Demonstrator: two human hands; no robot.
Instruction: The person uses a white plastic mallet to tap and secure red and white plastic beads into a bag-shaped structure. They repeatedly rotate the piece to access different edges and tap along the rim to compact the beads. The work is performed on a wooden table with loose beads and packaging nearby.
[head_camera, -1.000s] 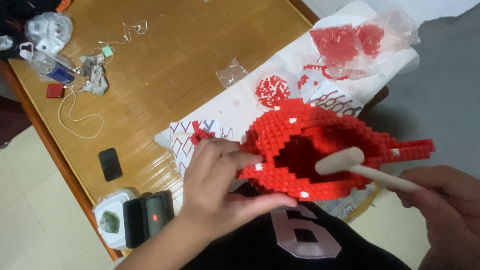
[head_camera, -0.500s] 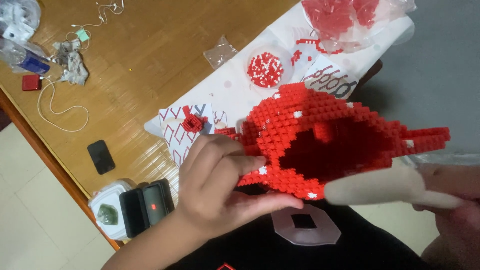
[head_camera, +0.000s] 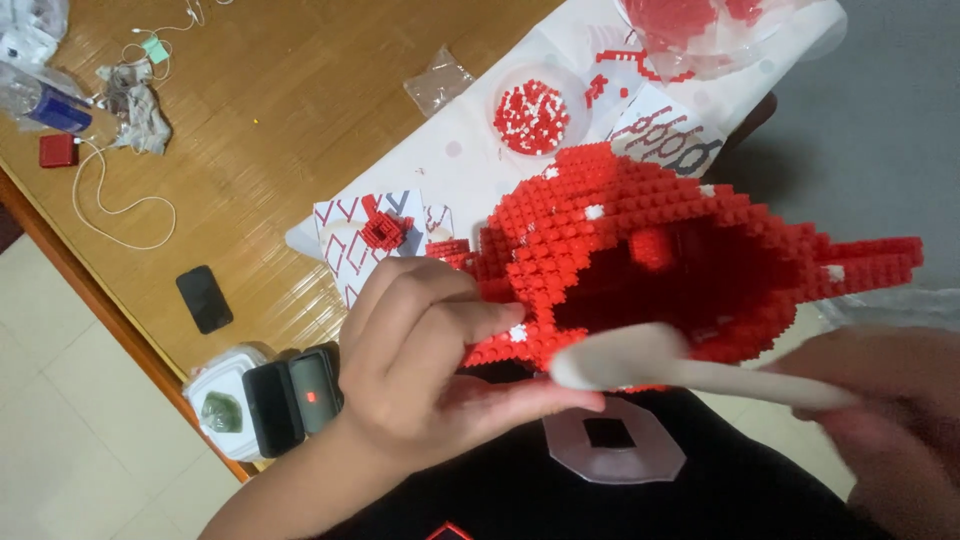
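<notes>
A hollow red model (head_camera: 650, 245) built of tiny bricks, with a few white studs, is held up over the table's near edge. My left hand (head_camera: 430, 355) grips its lower left side, thumb underneath. My right hand (head_camera: 890, 420), blurred at the lower right, holds a white plastic tool (head_camera: 650, 360) whose flat rounded end lies against the model's lower rim, in front of the dark opening.
A round dish of red and white bricks (head_camera: 532, 112) and a plastic bag of red bricks (head_camera: 690, 25) lie on the white instruction sheets (head_camera: 460, 165). A small red piece (head_camera: 385, 230) sits on a leaflet. A black phone (head_camera: 204, 298), cables and a small device (head_camera: 290, 385) rest on the wooden table (head_camera: 250, 120).
The model has come closer and higher in view as the head moved. The white tool has slid left along the model's lower rim. My left hand keeps its grip.
</notes>
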